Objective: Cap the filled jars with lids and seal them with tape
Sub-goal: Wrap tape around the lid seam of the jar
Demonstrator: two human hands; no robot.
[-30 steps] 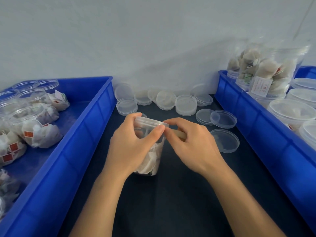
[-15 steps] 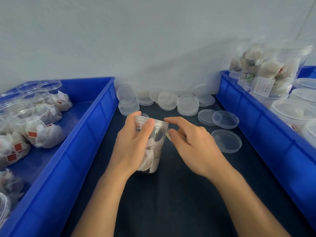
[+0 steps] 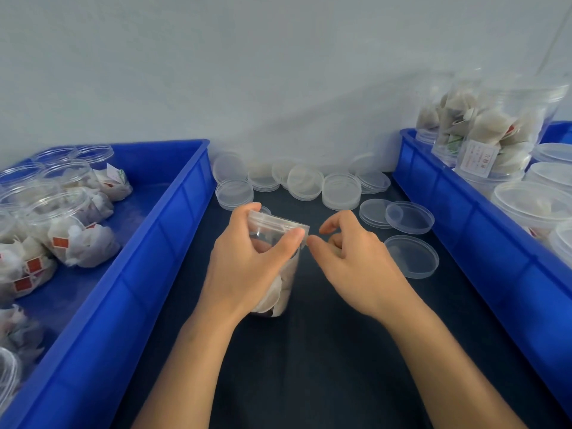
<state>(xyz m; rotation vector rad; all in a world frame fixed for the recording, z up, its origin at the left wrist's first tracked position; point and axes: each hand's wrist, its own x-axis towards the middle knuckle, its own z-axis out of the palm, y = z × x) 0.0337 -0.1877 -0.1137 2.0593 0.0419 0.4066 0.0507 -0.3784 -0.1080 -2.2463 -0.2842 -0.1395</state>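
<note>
One head-worn view is given, aimed forward and down from close above the dark bench [image 3: 309, 382], with the wall [image 3: 278, 72] seen at 12 o'clock.

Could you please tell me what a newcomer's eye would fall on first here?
First, the clear plastic jar of white tea bags at the centre, lid on, gripped by the left hand, the right hand beside its rim. Then the blue plastic trays on both sides and the loose clear lids behind.
</note>
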